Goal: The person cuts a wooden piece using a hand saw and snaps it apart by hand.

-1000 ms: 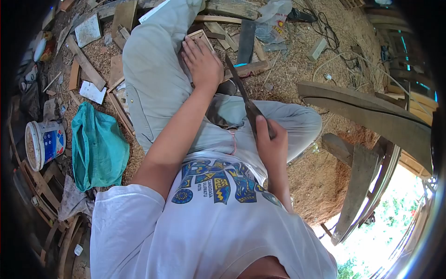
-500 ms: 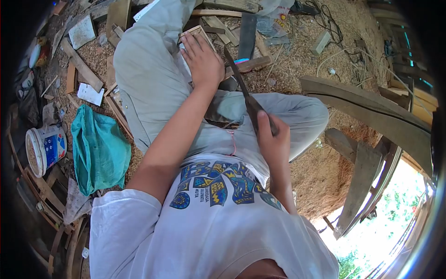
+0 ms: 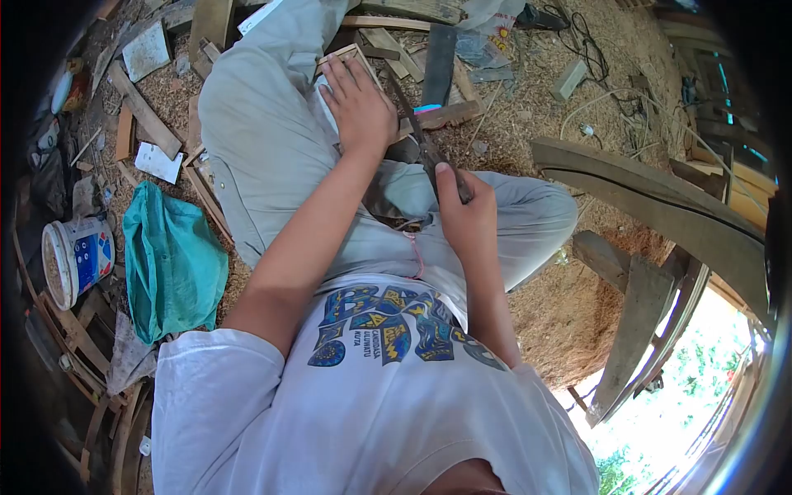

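Note:
My left hand lies flat, fingers stretched out and slightly apart, on a small light wooden frame by the bent left leg. What lies under the palm is hidden. In my right hand is the dark handle of a long, narrow saw-like tool. Its blade points up and left, its tip close beside the left fingers and the frame. Whether the blade touches the frame I cannot tell. Just right of the left hand, a brown wooden strip lies under or behind the blade.
A green cloth bag and a white bucket are at the left. Wood offcuts and sawdust cover the ground. Long curved boards stand at the right. Black cable and a plastic bag lie at the top.
My right hand has moved up and left with the tool, bringing the blade closer to the left hand. My left hand has stayed on the frame.

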`<state>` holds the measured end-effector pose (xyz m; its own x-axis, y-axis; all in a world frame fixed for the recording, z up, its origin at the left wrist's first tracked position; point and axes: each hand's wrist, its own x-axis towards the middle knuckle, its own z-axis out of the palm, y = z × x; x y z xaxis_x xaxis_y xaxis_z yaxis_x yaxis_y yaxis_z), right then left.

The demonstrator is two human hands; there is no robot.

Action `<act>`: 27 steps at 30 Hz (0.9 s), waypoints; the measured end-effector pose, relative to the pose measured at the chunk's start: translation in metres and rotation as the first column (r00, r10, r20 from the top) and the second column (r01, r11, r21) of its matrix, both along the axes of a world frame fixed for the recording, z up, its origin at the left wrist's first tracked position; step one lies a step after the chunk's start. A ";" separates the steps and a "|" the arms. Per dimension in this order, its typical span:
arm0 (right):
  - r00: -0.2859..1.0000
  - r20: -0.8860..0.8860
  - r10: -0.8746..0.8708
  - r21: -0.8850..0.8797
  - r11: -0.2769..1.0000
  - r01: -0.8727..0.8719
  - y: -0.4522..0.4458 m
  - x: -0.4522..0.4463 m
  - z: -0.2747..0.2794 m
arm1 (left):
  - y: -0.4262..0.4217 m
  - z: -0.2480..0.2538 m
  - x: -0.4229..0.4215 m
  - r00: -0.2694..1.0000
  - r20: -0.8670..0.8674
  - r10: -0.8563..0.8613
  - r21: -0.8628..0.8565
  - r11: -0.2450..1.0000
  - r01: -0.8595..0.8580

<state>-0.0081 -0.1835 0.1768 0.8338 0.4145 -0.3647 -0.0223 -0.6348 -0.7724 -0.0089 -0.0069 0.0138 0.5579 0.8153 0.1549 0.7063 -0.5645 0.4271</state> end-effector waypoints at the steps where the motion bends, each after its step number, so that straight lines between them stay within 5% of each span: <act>1: 1.000 0.002 0.000 -0.001 1.000 0.000 -0.006 -0.002 0.005 | 0.000 0.001 -0.001 1.000 -0.001 -0.001 0.009 1.000 0.001; 7: 0.981 -0.152 -0.118 -0.041 0.993 0.113 -0.041 -0.028 0.022 | -0.001 -0.001 -0.001 1.000 -0.001 -0.006 0.007 1.000 0.006; 9: 0.998 0.057 0.024 0.008 1.000 -0.025 -0.015 -0.014 0.003 | -0.001 0.000 -0.004 1.000 -0.002 -0.017 0.015 1.000 0.017; 14: 1.000 -0.016 -0.013 0.024 1.000 0.013 -0.031 -0.015 0.010 | -0.001 0.001 -0.003 1.000 -0.003 0.025 0.009 1.000 -0.025; 16: 0.989 -0.134 -0.068 -0.104 0.993 0.054 -0.056 -0.025 0.020 | -0.001 0.001 -0.002 1.000 0.006 0.026 0.002 1.000 -0.026; 23: 0.999 0.009 0.036 0.022 0.999 -0.036 -0.003 0.006 0.006 | -0.002 0.001 0.000 0.998 0.015 0.054 -0.039 0.998 -0.053; 27: 0.996 -0.091 0.013 -0.131 0.991 -0.025 -0.038 -0.014 0.033 | 0.002 0.000 -0.001 0.999 -0.009 0.032 -0.034 0.999 -0.033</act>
<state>-0.0220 -0.2219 0.2095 0.7877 0.3734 -0.4901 -0.0743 -0.7321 -0.6772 -0.0098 -0.0049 0.0137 0.5324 0.8377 0.1217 0.7278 -0.5264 0.4395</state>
